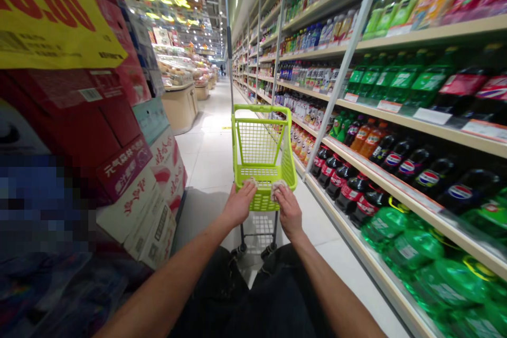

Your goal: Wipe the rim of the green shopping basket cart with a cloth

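A small lime-green shopping cart (259, 142) stands in the supermarket aisle just ahead of me, its basket holding nothing. My left hand (238, 202) is wrapped over the left part of the cart's near rim. My right hand (288, 209) grips the right part of the same rim. Both hands have the fingers curled over the edge, fingertips hidden by light cloth or glove tips. The cart's dark wheels (253, 249) rest on the pale tiled floor.
Shelves (400, 174) full of soft-drink bottles run along the right. Stacked red and white cartons (134, 185) with a yellow price sign (47, 16) line the left. The tiled aisle (214, 132) stretches ahead toward display counters (180, 100).
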Tool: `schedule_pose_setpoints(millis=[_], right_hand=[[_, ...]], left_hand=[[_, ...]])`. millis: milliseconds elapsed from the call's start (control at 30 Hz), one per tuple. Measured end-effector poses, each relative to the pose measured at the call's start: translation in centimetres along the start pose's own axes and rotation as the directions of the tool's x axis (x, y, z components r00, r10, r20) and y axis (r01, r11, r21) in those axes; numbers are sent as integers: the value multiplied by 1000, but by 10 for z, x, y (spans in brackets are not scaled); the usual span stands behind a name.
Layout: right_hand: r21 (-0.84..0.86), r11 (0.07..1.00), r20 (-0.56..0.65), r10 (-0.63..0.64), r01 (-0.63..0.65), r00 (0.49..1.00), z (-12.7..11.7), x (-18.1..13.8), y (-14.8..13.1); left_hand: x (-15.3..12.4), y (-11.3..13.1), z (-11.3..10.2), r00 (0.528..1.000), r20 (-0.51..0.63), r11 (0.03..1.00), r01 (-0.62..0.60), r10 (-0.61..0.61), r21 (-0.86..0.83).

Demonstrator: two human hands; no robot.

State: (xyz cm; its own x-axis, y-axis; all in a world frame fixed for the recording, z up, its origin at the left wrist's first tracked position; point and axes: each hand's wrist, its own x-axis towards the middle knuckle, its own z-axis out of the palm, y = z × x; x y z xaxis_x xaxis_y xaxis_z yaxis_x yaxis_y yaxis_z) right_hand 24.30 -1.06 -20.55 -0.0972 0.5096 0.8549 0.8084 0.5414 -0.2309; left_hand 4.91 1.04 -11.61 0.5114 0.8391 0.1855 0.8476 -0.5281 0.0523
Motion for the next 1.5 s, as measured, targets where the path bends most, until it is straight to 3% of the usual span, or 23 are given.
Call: schedule_pose_setpoints(millis=[200, 333, 400, 467, 633, 800, 900, 1067, 1167, 1267, 1333, 1500], right_hand=[[-1, 998, 193, 66, -67, 979, 0, -44, 15], [13, 994, 9, 113, -113, 994, -20, -21, 19], [11, 991, -63, 137, -136, 989, -19, -8, 20], [-14, 985, -65, 168, -169, 984, -10, -12, 21], [-47, 980, 83, 199, -196, 977, 0, -48, 25], [-30, 964, -59, 263, -265, 963, -12, -12, 32], [-54, 953, -67, 295, -299, 953, -4, -14, 26], [-10, 973, 8, 232, -231, 973, 6, -42, -1], [53, 979, -37, 200, -198, 979, 6, -18, -16], [90, 992, 10, 84, -85, 996, 20, 1, -23], [97, 995, 82, 19, -27, 996, 34, -5, -26], [142, 988, 179, -93, 68, 979, 48, -12, -39]], left_hand=[[2, 6, 12, 999, 38, 1000, 17, -17, 2], [4, 3, 13, 998, 27, 998, 64, -64, -11], [4, 4, 13, 997, 20, 997, 76, -76, -14], [4, 4, 13, 998, 18, 998, 67, -67, -10], [1, 1, 11, 996, 49, 997, 72, -73, 5], [-1, 1, 8, 994, 64, 996, 91, -89, -22], [-1, 1, 8, 993, 74, 995, 90, -87, -42], [-1, -4, 8, 997, 57, 996, 55, -51, -74], [-3, -8, 12, 999, -18, 996, 49, -50, -73], [-7, -15, 18, 979, -90, 982, 181, -185, -49], [-10, -22, 19, 975, -58, 976, 212, -214, -43], [-11, -42, 7, 996, 7, 983, 88, -88, -160]])
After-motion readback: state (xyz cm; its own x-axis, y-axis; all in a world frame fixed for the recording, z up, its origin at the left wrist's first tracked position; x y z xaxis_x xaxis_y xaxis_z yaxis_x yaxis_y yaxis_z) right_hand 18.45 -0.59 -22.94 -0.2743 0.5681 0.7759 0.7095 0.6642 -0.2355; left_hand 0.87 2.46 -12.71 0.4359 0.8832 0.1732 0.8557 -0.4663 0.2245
